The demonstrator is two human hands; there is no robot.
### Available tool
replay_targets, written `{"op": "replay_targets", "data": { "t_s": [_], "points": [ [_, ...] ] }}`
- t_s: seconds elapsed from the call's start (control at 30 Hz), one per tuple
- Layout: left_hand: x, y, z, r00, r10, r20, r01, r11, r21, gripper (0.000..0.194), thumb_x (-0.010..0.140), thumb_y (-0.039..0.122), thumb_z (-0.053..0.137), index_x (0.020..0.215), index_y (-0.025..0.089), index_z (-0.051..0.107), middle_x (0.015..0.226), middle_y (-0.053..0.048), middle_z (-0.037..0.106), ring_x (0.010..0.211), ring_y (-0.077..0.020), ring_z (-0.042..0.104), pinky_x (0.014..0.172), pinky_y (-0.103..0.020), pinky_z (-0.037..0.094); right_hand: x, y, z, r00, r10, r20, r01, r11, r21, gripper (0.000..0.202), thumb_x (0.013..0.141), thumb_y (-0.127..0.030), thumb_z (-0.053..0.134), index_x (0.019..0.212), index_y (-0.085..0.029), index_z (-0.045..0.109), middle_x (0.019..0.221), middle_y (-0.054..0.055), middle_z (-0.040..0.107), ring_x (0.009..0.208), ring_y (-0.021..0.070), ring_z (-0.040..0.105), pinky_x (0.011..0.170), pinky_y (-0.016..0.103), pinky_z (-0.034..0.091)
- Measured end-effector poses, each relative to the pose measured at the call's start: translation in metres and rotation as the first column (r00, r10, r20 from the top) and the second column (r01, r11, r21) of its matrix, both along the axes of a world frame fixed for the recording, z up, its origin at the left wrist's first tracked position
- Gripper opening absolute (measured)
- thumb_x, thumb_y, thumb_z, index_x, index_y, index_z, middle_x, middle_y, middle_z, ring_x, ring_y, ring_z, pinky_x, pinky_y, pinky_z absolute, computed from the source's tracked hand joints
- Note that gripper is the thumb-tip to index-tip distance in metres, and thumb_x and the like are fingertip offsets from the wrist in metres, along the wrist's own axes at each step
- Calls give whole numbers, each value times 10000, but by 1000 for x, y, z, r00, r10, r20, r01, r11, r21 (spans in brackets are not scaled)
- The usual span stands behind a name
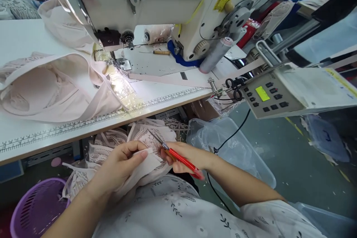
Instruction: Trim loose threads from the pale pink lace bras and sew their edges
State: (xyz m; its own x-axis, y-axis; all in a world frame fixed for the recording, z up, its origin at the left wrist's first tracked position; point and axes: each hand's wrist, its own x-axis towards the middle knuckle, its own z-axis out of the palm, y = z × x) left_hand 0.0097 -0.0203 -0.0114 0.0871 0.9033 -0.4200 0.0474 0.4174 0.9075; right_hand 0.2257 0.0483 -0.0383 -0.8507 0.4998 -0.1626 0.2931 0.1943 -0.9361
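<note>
My left hand pinches the edge of a pale pink lace bra over my lap, thumb on top of the fabric. Red-handled scissors are in my right hand, their blades pointing up and left past the fabric. Part of the right hand's grip is hidden behind the handles. More lace pieces hang below the table edge, beside the left hand. On the table another pale pink bra lies spread to the left of the sewing machine's needle area.
A white sewing machine stands over the table, which has a printed ruler edge. A strip of elastic runs from the needle area to a control box at right. Below are a purple basket and a clear plastic bin.
</note>
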Motion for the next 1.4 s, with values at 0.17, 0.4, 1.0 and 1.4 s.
{"op": "replay_targets", "data": {
  "t_s": [0.17,0.4,1.0,1.4],
  "points": [
    [2,3,6,998,-4,-64,5,1000,9,253,772,406,582,651,185,597,604,21,533,563,-116,448,550,-234,387,11,0,0,955,235,182,-253,964,85,542,767,-741,414,696,-208,341,671,-10,451,572,110,379,527,237,317],
    [5,-1,5,972,-6,-234,10,1000,18,262,782,384,539,625,177,574,581,21,492,551,-121,423,528,-245,363,9,-7,14,904,161,396,-262,941,215,566,745,-746,485,668,-207,330,610,-30,426,513,97,330,496,239,251],
    [8,-9,8,993,33,-112,-37,999,-29,291,778,426,575,647,166,567,595,30,500,553,-102,414,512,-218,356,8,-17,27,873,13,487,-133,968,212,509,795,-635,521,609,-207,317,564,-23,423,490,95,332,489,225,227],
    [12,-31,31,950,107,-293,-33,969,247,226,785,382,587,699,178,634,655,-7,603,607,-145,530,575,-245,429,5,-37,19,939,-285,-191,303,950,76,460,669,-592,674,702,-199,438,694,-2,528,604,124,456,566,248,387]
  ]
}}
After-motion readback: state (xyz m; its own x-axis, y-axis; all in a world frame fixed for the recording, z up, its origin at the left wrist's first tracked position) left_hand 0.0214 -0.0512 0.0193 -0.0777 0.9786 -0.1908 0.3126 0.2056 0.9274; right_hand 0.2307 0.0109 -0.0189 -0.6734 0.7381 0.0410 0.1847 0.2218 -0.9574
